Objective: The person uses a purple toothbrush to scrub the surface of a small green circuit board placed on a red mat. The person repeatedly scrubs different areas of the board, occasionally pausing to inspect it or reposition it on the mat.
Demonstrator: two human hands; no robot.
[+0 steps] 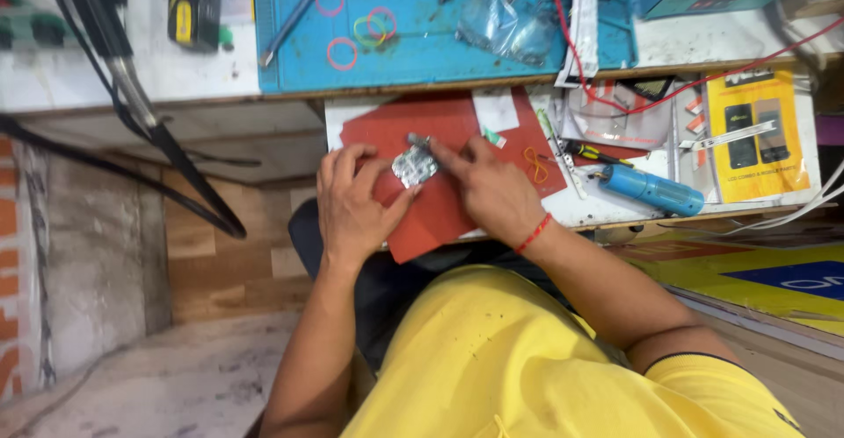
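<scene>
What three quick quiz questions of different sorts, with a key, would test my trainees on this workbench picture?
1. True or false: both hands touch the small crinkled silver metal piece on the red rubber mat.
2. Which hand, left hand or right hand, is beside the thin orange elastic band?
3. Multiple choice: the blue cylindrical plastic tool lies (A) on the teal cutting mat, (B) right of the hands, (C) on the floor.

Key: 1 true; 2 right hand; 3 B.

Both hands close together, L hand [352,202] fingers curled, R hand [486,185] index extended
</scene>
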